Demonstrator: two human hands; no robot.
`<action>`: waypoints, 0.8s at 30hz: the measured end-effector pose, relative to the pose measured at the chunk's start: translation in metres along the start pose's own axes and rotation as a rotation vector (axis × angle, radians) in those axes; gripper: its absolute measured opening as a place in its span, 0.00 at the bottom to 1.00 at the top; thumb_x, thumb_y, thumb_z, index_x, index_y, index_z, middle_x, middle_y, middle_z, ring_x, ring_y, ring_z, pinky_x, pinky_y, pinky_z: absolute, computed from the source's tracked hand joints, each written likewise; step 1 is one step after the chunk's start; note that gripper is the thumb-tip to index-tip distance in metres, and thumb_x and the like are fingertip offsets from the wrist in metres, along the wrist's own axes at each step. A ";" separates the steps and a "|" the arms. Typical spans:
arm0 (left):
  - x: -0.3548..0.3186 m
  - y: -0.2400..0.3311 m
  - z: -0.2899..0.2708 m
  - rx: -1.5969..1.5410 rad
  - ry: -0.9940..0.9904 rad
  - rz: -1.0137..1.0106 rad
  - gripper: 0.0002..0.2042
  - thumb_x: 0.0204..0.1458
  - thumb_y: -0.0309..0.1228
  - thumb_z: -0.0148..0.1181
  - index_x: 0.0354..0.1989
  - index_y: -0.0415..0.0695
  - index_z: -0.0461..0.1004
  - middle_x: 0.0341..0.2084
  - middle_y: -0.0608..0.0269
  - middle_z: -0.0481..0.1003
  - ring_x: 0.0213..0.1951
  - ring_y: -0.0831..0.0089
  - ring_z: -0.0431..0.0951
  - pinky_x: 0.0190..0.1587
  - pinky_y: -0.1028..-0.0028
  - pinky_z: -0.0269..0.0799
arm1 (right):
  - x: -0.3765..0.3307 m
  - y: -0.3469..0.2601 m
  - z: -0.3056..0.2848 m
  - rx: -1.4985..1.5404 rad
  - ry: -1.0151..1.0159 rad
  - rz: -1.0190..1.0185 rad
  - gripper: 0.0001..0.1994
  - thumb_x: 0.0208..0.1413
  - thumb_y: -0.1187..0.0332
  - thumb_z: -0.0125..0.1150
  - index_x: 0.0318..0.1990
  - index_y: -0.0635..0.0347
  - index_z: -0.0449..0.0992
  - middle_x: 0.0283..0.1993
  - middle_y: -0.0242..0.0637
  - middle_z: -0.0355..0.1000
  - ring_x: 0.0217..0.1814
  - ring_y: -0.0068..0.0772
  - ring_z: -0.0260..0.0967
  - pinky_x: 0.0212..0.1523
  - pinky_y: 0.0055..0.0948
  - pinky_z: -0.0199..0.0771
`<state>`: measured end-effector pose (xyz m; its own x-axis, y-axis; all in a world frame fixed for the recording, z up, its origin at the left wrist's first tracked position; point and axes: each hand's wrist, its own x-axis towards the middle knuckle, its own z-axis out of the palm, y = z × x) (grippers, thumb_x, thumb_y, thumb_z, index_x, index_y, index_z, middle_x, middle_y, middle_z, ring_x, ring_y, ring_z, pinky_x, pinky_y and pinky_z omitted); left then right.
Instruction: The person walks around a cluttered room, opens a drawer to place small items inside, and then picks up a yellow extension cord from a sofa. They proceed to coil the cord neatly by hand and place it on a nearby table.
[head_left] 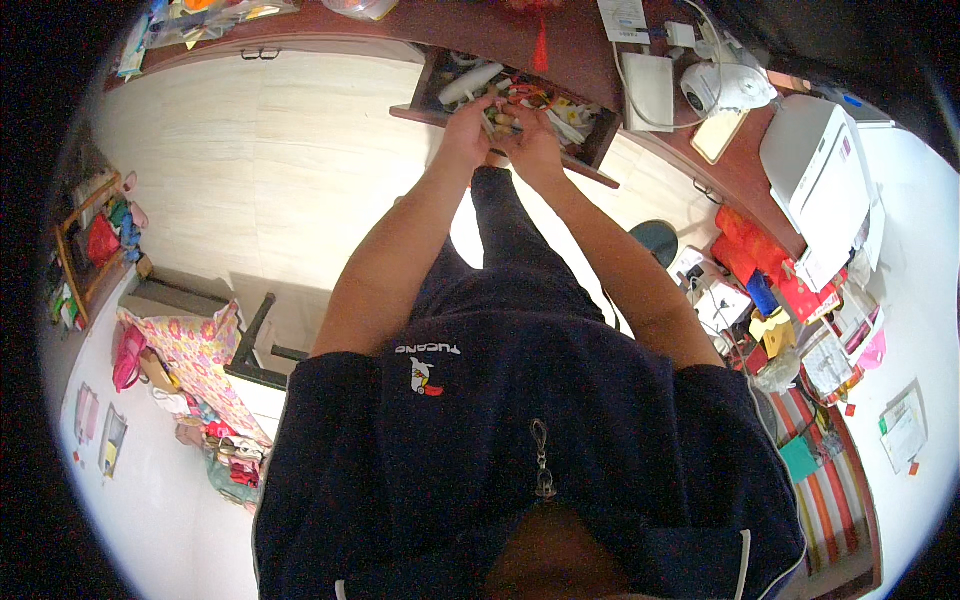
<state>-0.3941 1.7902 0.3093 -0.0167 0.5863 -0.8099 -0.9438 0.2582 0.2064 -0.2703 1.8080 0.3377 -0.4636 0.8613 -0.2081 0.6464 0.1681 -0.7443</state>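
Observation:
Both my hands are at the front of a pulled-out drawer (598, 176), over its near edge. My left hand (464, 132) has its fingers curled inward, close to my right hand (534, 143), whose fingers are bent too. Between them are small pale things, too small and blurred to name. Behind my left hand, a long white rounded object (471, 84) lies slantwise in the drawer. A jumble of small red, yellow and white items (545, 99) fills the part beyond my right hand.
The drawer belongs to a reddish-brown desk (572, 45). On the desk's right stand a white camera-like device (728, 87) with a cable and a grey-white printer (825, 175). A dark round stool seat (655, 241) and piled boxes and bags are at my right. A flowered cloth (195, 350) hangs at left.

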 end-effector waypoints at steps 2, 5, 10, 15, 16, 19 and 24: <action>0.012 0.001 -0.003 0.004 -0.008 0.026 0.08 0.52 0.28 0.46 0.35 0.38 0.69 0.31 0.57 0.72 0.34 0.66 0.73 0.36 0.69 0.70 | 0.009 0.007 0.006 0.051 0.021 0.012 0.21 0.42 0.70 0.63 0.47 0.61 0.67 0.44 0.44 0.63 0.33 0.32 0.70 0.35 0.28 0.70; 0.020 0.002 -0.002 0.014 -0.002 0.029 0.08 0.53 0.31 0.48 0.32 0.40 0.70 0.30 0.58 0.71 0.33 0.65 0.72 0.34 0.64 0.69 | 0.016 0.008 0.004 0.251 0.015 0.119 0.19 0.41 0.72 0.63 0.44 0.62 0.67 0.38 0.43 0.66 0.34 0.33 0.70 0.35 0.29 0.71; 0.022 0.002 0.008 -0.059 0.050 0.088 0.08 0.54 0.30 0.46 0.33 0.40 0.69 0.30 0.58 0.70 0.34 0.66 0.71 0.38 0.67 0.67 | 0.021 0.011 -0.001 0.924 0.011 0.546 0.14 0.42 0.76 0.60 0.39 0.63 0.67 0.34 0.38 0.69 0.36 0.31 0.69 0.32 0.29 0.75; 0.024 0.003 0.012 0.000 0.122 0.080 0.09 0.53 0.32 0.47 0.35 0.40 0.68 0.30 0.59 0.69 0.33 0.67 0.70 0.39 0.66 0.67 | 0.020 0.036 -0.010 1.246 -0.024 0.684 0.10 0.47 0.76 0.57 0.37 0.60 0.67 0.33 0.34 0.69 0.34 0.27 0.68 0.36 0.25 0.73; 0.027 0.003 0.010 -0.001 0.118 0.072 0.09 0.53 0.33 0.47 0.36 0.41 0.68 0.31 0.59 0.69 0.33 0.67 0.70 0.39 0.65 0.67 | 0.020 0.038 -0.011 1.298 -0.044 0.688 0.08 0.48 0.75 0.57 0.36 0.59 0.68 0.31 0.32 0.69 0.33 0.24 0.68 0.37 0.23 0.72; 0.029 0.002 0.007 0.051 0.114 0.078 0.12 0.53 0.35 0.48 0.44 0.44 0.65 0.39 0.57 0.67 0.37 0.63 0.70 0.41 0.61 0.67 | 0.020 0.040 -0.014 1.289 -0.080 0.742 0.07 0.49 0.74 0.57 0.36 0.58 0.67 0.31 0.32 0.69 0.32 0.24 0.68 0.36 0.23 0.72; 0.009 0.015 0.027 0.098 0.236 0.003 0.18 0.53 0.39 0.48 0.51 0.47 0.60 0.45 0.52 0.66 0.44 0.55 0.69 0.45 0.52 0.65 | 0.015 0.043 -0.017 1.288 -0.157 0.762 0.06 0.50 0.73 0.56 0.36 0.58 0.68 0.30 0.32 0.69 0.32 0.24 0.68 0.36 0.22 0.72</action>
<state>-0.3996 1.8208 0.3199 -0.1072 0.3942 -0.9127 -0.9074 0.3363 0.2518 -0.2391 1.8360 0.3135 -0.3838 0.4732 -0.7930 -0.1655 -0.8801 -0.4450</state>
